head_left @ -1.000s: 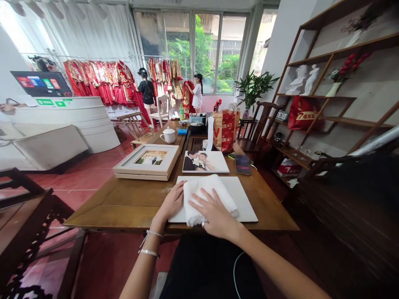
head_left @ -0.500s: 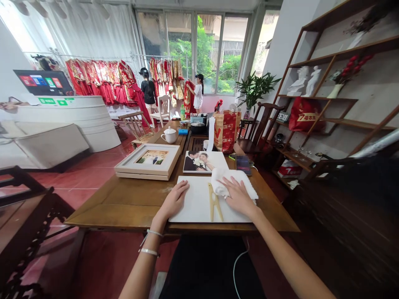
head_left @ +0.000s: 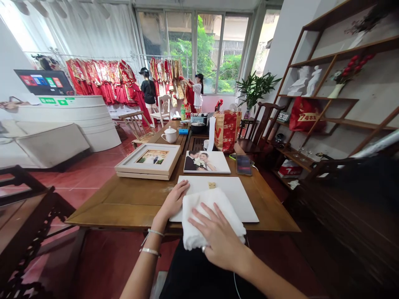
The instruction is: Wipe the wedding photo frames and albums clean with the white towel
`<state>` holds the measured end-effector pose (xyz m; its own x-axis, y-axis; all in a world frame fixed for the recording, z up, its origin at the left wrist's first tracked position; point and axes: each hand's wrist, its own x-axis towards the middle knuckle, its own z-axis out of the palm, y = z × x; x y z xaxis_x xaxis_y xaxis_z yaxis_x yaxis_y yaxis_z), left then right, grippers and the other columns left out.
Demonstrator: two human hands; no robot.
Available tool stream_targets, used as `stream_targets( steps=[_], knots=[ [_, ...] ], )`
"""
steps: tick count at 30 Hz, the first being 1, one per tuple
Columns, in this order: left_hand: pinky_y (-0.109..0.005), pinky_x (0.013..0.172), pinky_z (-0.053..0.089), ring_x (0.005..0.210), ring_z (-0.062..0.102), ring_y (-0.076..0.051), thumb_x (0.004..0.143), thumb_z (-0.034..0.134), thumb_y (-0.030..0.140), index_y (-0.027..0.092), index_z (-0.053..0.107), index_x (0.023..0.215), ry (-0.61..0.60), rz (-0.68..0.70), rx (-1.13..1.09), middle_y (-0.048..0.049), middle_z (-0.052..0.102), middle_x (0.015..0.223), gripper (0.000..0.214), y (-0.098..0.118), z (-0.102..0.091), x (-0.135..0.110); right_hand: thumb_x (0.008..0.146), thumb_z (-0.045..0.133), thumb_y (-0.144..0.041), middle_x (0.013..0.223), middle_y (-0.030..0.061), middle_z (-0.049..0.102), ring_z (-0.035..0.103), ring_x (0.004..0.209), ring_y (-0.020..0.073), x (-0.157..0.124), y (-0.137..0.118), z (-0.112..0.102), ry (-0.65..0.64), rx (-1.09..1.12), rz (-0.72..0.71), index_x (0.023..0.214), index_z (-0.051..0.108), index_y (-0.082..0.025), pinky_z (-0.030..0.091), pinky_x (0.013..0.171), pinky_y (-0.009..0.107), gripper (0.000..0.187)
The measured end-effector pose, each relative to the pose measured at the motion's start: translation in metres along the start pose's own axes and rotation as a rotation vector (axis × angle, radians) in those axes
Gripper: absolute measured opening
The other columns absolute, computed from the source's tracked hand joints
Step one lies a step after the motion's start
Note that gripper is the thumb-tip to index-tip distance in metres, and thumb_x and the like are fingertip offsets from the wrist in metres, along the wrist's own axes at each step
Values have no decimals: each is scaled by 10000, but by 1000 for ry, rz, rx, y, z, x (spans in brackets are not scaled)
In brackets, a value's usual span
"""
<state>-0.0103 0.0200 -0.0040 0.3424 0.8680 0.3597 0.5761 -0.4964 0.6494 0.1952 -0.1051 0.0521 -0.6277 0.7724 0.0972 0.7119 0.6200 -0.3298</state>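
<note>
A blank white panel (head_left: 241, 203) lies flat at the near edge of the wooden table. My left hand (head_left: 176, 197) rests on its left edge, fingers stretched out and nothing in its grasp. On the panel's near part is a folded white towel (head_left: 199, 205), which overhangs the table's edge toward me. My right hand (head_left: 215, 232) holds this towel, fingers spread over its top and thumb at its near edge. Only the top of a flat tan wooden piece (head_left: 212, 185) shows beyond the towel; the rest of it is covered.
Behind the panel lies a couple's photo print (head_left: 207, 162). Framed pictures (head_left: 149, 162) are stacked on the left, with a white lidded cup (head_left: 170, 134) behind them. A phone (head_left: 243, 165) and a red paper bag (head_left: 227, 131) stand right. Two people are by the clothes racks.
My right hand has brought the towel from the panel's far right corner toward me and leftward, covering most of the tan piece. My left hand stays in place.
</note>
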Motion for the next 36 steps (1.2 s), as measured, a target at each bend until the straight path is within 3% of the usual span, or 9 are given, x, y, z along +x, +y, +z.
stream_targets(
  steps=[4,10,14,19,22,25,28,32,36],
  knots=[
    [-439,1137,286,1341,409,-223,902,390,226,179,613,1209,11,-4,3,-100,501,1401,382,-3,2,0,703,449,-139,1458,-48,415,174,1409,230,0,22,-15,-8,31,151,1372,459,-264,23,1155,477,681],
    [-459,1131,290,1343,405,-239,895,396,210,169,612,1217,0,3,1,-113,499,1402,389,-2,1,1,805,503,-238,1471,85,393,161,1391,374,65,31,-15,96,-134,371,1355,485,-124,81,1122,564,562],
    [-439,1118,321,1337,410,-261,856,482,226,166,623,1211,-26,17,-14,-127,503,1397,386,-1,-1,2,819,525,-252,1490,182,324,109,1394,409,71,-6,6,104,-147,314,1391,396,-7,46,1135,535,635],
    [-447,1122,312,1347,396,-261,900,421,269,135,599,1238,-12,-3,-17,-142,482,1412,405,-3,0,1,803,522,-245,1483,159,349,150,1410,314,22,-37,11,54,21,109,1403,389,-44,32,1156,458,646],
    [-439,1125,308,1346,401,-238,908,404,259,165,598,1237,-5,0,3,-112,486,1414,393,-4,1,0,773,513,-197,1343,86,551,320,1352,226,5,-18,-3,76,118,74,1297,542,-157,-7,1156,429,526],
    [-443,1134,290,1345,402,-228,911,392,247,175,603,1228,4,-1,15,-102,493,1410,388,-5,2,0,804,477,-199,1256,136,605,427,1278,220,18,20,-21,125,87,234,1151,638,-137,66,1146,421,388],
    [-447,1132,292,1342,406,-240,911,381,239,144,602,1227,5,3,23,-126,491,1407,397,-3,1,0,851,458,-260,1277,192,571,413,1283,273,53,51,-32,131,57,327,1143,629,-94,161,1111,465,376],
    [-429,1125,313,1339,408,-237,907,392,221,170,616,1209,-6,36,29,-107,512,1390,379,2,-1,2,822,499,-226,1275,104,594,383,1299,268,101,63,-31,99,74,242,1181,612,-178,172,1100,482,379],
    [-426,1126,312,1346,397,-235,911,372,217,168,613,1214,-17,39,52,-108,512,1389,389,4,-1,2,809,495,-178,1304,85,579,380,1309,245,116,68,-23,94,82,224,1211,594,-196,153,1112,456,414]
  ],
)
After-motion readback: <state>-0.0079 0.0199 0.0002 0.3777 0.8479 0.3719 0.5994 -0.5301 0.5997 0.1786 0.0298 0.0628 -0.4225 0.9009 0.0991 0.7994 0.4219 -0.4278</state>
